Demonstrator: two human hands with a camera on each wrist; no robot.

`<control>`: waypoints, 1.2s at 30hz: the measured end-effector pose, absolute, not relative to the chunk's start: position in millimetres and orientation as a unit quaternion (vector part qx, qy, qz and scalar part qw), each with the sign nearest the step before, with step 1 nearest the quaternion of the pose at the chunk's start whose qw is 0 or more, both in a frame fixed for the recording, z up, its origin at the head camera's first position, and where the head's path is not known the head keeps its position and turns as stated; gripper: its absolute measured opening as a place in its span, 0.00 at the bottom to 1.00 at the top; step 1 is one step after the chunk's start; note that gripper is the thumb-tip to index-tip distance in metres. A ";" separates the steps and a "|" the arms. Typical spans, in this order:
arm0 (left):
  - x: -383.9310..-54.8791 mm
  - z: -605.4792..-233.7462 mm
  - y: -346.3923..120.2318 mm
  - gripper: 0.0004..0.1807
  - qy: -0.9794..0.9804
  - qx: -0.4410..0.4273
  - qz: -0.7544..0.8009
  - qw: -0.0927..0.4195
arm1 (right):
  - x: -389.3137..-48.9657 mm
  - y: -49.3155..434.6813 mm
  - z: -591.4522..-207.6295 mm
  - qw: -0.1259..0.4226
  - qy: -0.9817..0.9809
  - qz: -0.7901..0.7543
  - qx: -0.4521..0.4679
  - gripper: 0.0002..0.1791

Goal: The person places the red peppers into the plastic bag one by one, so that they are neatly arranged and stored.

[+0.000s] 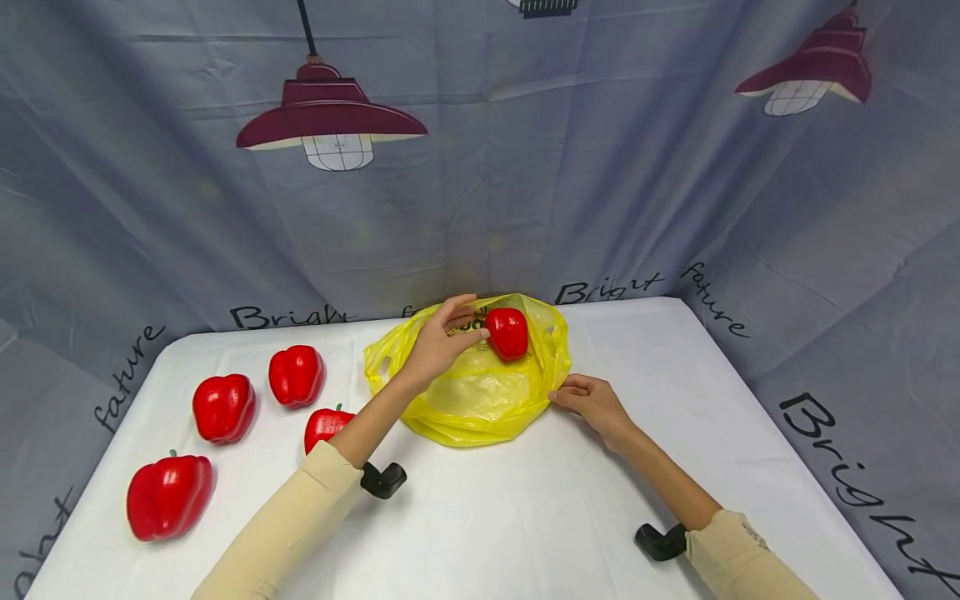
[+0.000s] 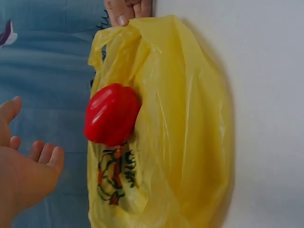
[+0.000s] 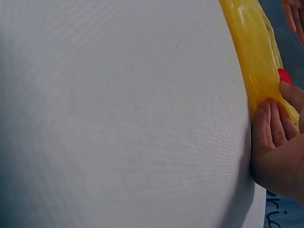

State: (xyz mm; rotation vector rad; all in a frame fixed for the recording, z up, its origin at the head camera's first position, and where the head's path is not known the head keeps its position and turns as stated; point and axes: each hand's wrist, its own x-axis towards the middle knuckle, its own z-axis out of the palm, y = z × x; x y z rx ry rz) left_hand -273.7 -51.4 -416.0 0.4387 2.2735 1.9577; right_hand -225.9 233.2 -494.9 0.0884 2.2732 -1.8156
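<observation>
A yellow plastic bag (image 1: 480,408) lies with its mouth spread wide on the white table. Inside the mouth, toward the back wall of the bag, is a red bell pepper (image 1: 507,333), also visible in the left wrist view (image 2: 112,115). My left hand (image 1: 442,342) is over the bag's back left part with its fingers loosely bent. A gap shows between this hand (image 2: 28,171) and the pepper in the left wrist view. At the bag's right edge, my right hand (image 1: 592,407) pinches the rim between thumb and fingers, as the right wrist view shows (image 3: 280,147).
Several more red bell peppers stand on the left of the table, including one at the back (image 1: 296,377) and one at the front (image 1: 170,497). Another pepper (image 1: 328,427) is partly hidden by my left forearm. A grey printed curtain (image 1: 480,183) hangs behind the table.
</observation>
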 end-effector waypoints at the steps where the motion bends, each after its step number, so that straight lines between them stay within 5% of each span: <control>1: -270.5 -413.7 -54.9 0.32 0.749 0.148 0.644 0.053 | -225.9 233.5 -495.1 0.116 0.776 -0.619 0.029 0.19; 13: -226.6 -395.2 -111.2 0.33 0.755 0.167 0.633 0.046 | -225.4 235.1 -497.0 0.118 0.768 -0.629 0.026 0.18; 36: -148.6 -417.6 -229.9 0.40 0.831 0.039 0.554 0.044 | -223.7 234.6 -496.7 0.115 0.762 -0.636 0.027 0.18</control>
